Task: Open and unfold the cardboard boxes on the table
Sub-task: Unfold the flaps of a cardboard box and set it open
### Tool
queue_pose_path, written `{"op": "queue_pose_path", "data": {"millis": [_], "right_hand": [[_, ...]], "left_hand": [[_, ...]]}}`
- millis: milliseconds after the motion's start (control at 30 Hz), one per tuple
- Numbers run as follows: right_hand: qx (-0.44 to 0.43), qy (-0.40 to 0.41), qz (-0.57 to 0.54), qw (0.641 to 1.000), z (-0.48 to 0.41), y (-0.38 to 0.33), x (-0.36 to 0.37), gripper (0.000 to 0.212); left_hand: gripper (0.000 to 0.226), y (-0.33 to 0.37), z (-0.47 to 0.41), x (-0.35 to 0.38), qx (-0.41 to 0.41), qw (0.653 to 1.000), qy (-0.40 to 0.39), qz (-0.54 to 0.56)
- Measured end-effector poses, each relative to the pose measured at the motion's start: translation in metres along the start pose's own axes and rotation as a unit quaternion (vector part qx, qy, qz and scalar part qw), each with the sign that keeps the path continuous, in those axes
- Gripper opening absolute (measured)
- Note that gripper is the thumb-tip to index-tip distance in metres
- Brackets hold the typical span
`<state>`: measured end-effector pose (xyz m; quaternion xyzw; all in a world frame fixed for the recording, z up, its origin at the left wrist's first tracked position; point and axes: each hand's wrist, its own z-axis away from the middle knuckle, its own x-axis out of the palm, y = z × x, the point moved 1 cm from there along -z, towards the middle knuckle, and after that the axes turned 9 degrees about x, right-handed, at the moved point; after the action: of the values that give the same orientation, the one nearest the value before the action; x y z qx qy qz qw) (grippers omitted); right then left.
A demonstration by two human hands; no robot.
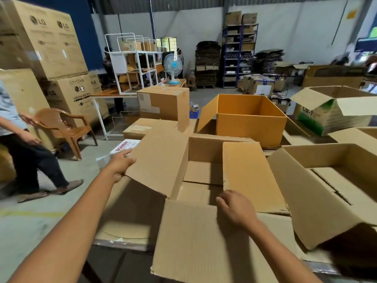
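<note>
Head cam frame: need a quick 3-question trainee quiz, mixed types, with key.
1. True or false: the left hand grips the left flap of the nearest box.
2. The orange box behind it is: A taped shut; B open on top; C flattened.
3. What brand is printed on the stacked cartons at far left?
Key: 1 true; 2 B; 3 LG.
</note>
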<state>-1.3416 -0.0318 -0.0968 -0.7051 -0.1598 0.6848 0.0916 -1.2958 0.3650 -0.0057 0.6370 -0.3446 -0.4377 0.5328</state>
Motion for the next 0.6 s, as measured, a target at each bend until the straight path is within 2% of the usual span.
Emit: {"op": "queue_pose_path", "data": {"millis": [133, 233, 367, 467, 600], "right_hand": [[-0.05, -0.102, -0.03, 0.993, 0.016, -0.06, 0.005, 0.061], [-0.055, -0.139, -0.058, 0.987, 0.027, -0.094, 0.008, 0.068], [-0.019, -0.198, -0.102, 0.975, 0.029, -0.104, 0.014, 0.058], [-0.005, -0.194, -0.104, 0.975, 0.026, -0.102, 0.015, 0.045], [-0.004, -0.173, -0.143, 0.975, 0.029, -0.097, 0.005, 0.036]], "left_hand": [[0.045, -0.064, 0.043, 0.004, -0.111, 0.982, -0.03, 0.151], [0.051, -0.094, 0.086, 0.016, -0.186, 0.971, -0.005, 0.148], [0.032, -0.141, 0.116, 0.031, -0.246, 0.94, -0.037, 0.232], [0.037, -0.141, 0.133, 0.035, -0.247, 0.921, 0.004, 0.302], [0.039, -0.124, 0.148, 0.046, -0.231, 0.916, -0.032, 0.327]]}}
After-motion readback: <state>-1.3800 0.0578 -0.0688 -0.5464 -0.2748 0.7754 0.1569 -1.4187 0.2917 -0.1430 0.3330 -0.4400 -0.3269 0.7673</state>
